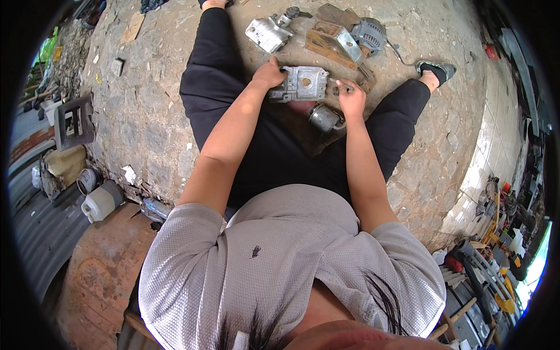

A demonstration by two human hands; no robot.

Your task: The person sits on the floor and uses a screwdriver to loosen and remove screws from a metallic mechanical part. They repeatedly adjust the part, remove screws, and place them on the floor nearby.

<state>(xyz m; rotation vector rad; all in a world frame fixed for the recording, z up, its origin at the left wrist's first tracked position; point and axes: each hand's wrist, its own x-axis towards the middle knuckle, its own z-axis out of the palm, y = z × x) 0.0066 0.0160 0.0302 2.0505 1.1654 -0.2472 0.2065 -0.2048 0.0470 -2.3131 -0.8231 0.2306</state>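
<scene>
Cast housing: grey metal block [307, 84] with a round hole, between the person's legs, above the floor [426, 151].
Left hand: closed [269, 74] on the housing's left end.
Right hand: fingers bent [352, 100], just beside the housing's right end; grip on anything cannot be told.
Metal mug: just below the housing [324, 118].
Beyond: silver casting [268, 36], left; grey finned part [371, 35], right.
</scene>
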